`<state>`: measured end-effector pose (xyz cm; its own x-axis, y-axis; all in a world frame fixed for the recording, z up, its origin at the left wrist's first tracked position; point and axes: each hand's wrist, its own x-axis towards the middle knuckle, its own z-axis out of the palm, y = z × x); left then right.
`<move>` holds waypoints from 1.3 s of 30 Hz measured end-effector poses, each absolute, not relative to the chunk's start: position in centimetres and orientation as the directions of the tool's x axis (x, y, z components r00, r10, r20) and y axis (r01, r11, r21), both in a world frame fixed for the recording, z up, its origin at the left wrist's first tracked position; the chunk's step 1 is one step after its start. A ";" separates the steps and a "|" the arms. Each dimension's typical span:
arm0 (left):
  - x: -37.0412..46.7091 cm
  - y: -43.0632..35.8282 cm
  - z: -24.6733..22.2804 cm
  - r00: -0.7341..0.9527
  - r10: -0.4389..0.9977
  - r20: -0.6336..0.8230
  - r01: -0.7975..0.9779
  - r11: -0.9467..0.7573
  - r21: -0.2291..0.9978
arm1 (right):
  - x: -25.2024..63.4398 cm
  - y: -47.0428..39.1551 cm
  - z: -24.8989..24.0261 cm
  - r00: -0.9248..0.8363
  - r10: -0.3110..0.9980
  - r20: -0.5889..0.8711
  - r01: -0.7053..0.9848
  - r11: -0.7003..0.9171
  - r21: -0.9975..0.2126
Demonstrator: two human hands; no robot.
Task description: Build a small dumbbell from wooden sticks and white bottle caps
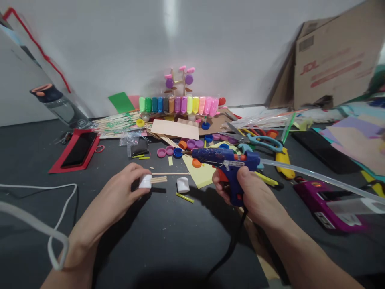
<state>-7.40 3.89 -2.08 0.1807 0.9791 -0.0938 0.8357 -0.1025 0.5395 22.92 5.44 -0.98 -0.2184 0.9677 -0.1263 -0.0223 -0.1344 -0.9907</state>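
The left hand [120, 192] is in the lower middle of the frame, low over the dark desk [168, 241]. Its fingers are closed on a small white cap [145, 181]. Thin wooden sticks [158, 180] poke out from the cap toward the right. A second white cap [183, 185] stands on the desk just right of the sticks, and a little yellow stick [184, 197] lies near it.

The right hand [252, 192] is right of the middle. Its fingers are wrapped tight around the handle of a blue glue gun [224, 158]. The gun's tip points left, over a yellow paper [202, 174]. A long clear glue stick [315, 176] comes out of the back of the gun and runs off toward the right edge. A black cord [231, 245] hangs down from the handle toward the bottom of the frame.

Behind the hands, in the middle of the frame, lie many bottle caps [180, 150] (pink, purple, blue and orange). Further back stands a row of bright clay packs [177, 105] by the white wall. Blue scissors [261, 142] lie right of the gun. A phone [78, 149] on a red sheet is at the left, with a bottle [57, 105] behind it. A cardboard box [333, 60] leans in the upper right. A purple tool [325, 200] lies at the right, and a white cable [45, 212] loops at the lower left.
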 end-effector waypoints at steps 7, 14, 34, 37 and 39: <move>-2.7 3.6 -3.1 0.121 0.984 -0.131 0.653 0.021 0.757 | 23.2 5.6 -1.3 -0.234 0.966 -0.106 0.116 -0.081 -0.990; -1.2 3.6 -4.6 0.166 0.984 -0.069 0.603 -0.046 0.797 | 22.8 6.4 -2.8 -0.195 0.973 -0.124 0.291 -0.063 -0.955; -0.5 2.9 -4.7 0.027 0.997 -0.079 0.311 0.067 0.948 | 18.9 6.1 -3.0 -0.220 0.966 -0.136 0.366 -0.047 -0.929; -0.7 2.6 -4.1 0.006 0.996 -0.093 0.276 0.088 0.957 | 18.9 5.7 -3.0 -0.201 0.956 -0.214 0.264 -0.158 -0.951; -0.9 2.4 -3.7 0.010 0.993 -0.119 0.234 0.113 0.965 | 18.8 5.4 -3.0 -0.214 0.949 -0.230 0.196 -0.189 -0.962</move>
<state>-0.87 2.40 -3.72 0.0100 0.9928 -0.1191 0.2344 0.1135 0.9655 18.81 5.43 -2.96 -0.2143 0.9493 -0.2301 0.1965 -0.1888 -0.9622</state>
